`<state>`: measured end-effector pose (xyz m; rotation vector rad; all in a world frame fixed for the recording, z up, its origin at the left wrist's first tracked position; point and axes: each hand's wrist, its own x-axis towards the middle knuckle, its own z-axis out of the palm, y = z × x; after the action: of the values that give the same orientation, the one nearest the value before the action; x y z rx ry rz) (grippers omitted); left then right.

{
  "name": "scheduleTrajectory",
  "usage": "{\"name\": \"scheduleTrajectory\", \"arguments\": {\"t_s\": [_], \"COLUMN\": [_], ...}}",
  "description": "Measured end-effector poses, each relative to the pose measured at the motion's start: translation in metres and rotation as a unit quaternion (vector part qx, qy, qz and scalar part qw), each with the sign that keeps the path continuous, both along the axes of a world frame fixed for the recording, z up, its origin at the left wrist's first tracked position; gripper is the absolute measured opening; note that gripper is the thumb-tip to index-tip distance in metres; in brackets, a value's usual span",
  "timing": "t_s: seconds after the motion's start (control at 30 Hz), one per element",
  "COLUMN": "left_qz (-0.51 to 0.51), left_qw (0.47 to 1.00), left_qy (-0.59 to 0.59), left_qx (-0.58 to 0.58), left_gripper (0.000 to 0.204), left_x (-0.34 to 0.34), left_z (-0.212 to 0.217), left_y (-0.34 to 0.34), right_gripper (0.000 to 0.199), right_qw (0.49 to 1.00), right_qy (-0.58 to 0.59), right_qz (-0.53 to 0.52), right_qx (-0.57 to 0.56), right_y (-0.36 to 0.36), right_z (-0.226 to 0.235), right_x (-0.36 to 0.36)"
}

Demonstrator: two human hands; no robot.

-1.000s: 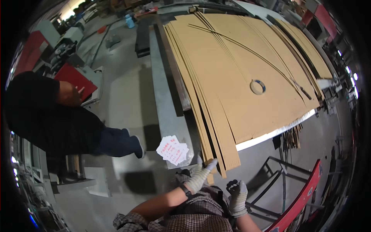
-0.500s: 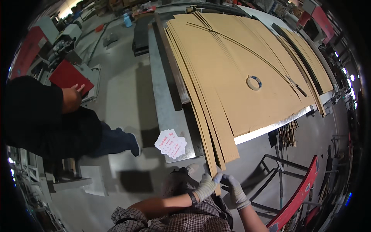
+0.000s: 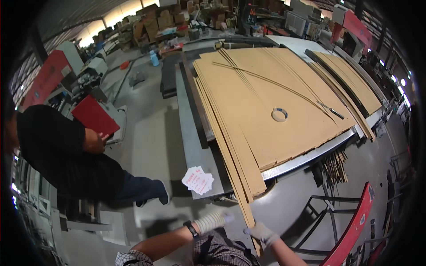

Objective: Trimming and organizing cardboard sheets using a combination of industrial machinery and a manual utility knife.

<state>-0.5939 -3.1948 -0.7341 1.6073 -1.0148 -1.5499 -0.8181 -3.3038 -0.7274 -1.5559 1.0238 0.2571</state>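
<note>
Long narrow cardboard strips [image 3: 225,165] lie along the left side of a large cardboard stack [image 3: 284,93] and jut past the table's near end. My right hand [image 3: 262,233], in a pale knit glove, is closed round the near end of one strip, which runs on below it toward my body. My left hand [image 3: 215,221], in a striped knit glove, is to the left of that strip and apart from it; its fingertips are smeared by motion. On the stack lie a roll of tape [image 3: 279,115], a dark-handled tool [image 3: 333,111] and thin crossed strips [image 3: 266,79].
White paper cards [image 3: 198,180] rest on the metal table's near left corner. A person in dark clothes [image 3: 57,150] walks at the left beside a red panel [image 3: 95,116]. At the right stands a red and black metal frame [image 3: 350,228], with hanging strips [image 3: 333,166] behind it.
My left hand has come off the strip and moved left. My right hand has moved down slightly, still on the strip, whose end reaches nearer my body. The view has tilted up.
</note>
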Motion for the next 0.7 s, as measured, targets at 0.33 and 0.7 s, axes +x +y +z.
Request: {"name": "scheduleTrajectory", "arguments": {"t_s": [0.33, 0.7], "left_qz": [0.239, 0.306], "left_qw": [0.906, 0.879], "left_qy": [-0.348, -0.365], "left_qx": [-0.014, -0.020], "left_gripper": [0.100, 0.068], "left_x": [0.190, 0.211], "left_z": [-0.024, -0.031], "left_y": [-0.160, -0.178], "right_gripper": [0.047, 0.039], "right_qw": [0.989, 0.982], "right_qy": [-0.061, -0.082], "right_qz": [-0.091, -0.085], "right_qx": [0.095, 0.148], "right_y": [0.096, 0.014], "right_z": [-0.005, 0.003], "right_x": [-0.140, -0.023]}}
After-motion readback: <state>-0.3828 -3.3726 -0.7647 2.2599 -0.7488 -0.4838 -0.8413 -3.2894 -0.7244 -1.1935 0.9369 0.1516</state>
